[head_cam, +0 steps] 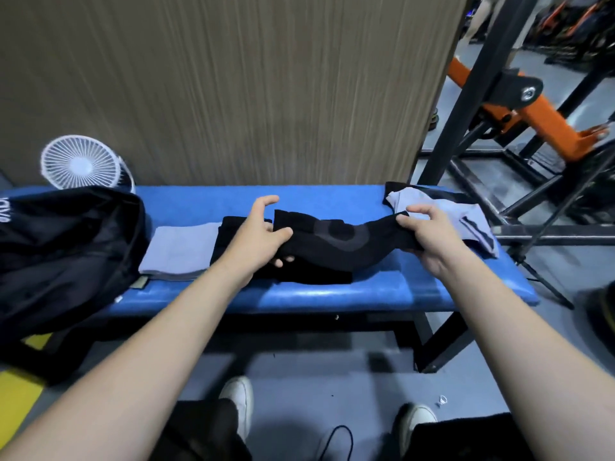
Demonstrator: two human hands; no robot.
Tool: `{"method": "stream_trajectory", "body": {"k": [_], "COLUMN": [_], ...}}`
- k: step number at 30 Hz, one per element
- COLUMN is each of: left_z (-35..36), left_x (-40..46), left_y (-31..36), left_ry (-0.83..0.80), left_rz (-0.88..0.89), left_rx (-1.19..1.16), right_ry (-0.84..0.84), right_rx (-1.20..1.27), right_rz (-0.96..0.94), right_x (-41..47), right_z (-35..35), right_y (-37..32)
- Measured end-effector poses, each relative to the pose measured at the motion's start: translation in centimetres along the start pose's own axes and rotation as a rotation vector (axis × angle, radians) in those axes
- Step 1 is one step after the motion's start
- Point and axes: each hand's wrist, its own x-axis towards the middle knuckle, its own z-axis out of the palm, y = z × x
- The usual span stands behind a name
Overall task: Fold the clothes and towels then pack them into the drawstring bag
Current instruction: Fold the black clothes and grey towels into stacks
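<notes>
Black garment (339, 242) stretched flat btwn both hands over the counter (332, 294) for folding: left hand (263, 234) fingers clamped on one end, right hand (429, 237) pinching the other. Bag (66, 247) waits beyond left fingers.

The black drawstring bag (63, 247) runs off the left edge, its white lettering cut short. The left hand (258, 232) hides part of the folded black garment (299, 264). Far right, gym equipment (532, 104) is blurred.
</notes>
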Motion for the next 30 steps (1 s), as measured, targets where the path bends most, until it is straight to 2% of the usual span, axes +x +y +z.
{"method": "stream_trajectory", "body": {"k": [2,6,12,16,21,24,27,30], "left_z": [0.0,0.3,0.7,0.5,-0.2,-0.3,-0.5,-0.8], "left_x": [0.2,0.3,0.4,0.5,0.5,0.1,-0.3,-0.3], "left_y": [-0.5,-0.6,-0.6,-0.8,-1.1,-0.9,-0.9,-1.3], "left_ry": [-0.050,-0.033,0.002,-0.002,0.012,-0.010,-0.001,-0.006], "left_rz": [0.006,0.011,-0.006,-0.016,-0.022,-0.026,0.011,0.034], "left_rx": [0.024,0.058,0.011,-0.020,0.030,0.000,0.103,0.104], "right_ry": [-0.041,-0.075,-0.051,-0.152,-0.305,-0.426,-0.541,-0.552], "right_rx": [0.022,0.032,0.103,0.168,0.056,-0.066,-0.140,-0.040], "right_rz": [0.043,0.063,-0.065,-0.155,-0.210,-0.174,-0.122,-0.110], "right_x": [0.2,-0.1,-1.9,-4.1,-6.1,-6.9,-7.3,-7.6], "right_z": [-0.3,-1.0,-0.6,2.2,7.3,10.3,11.8,11.6], "right_y": [0.2,0.0,-1.4,-2.8,-2.0,-0.4,0.7,0.3]}}
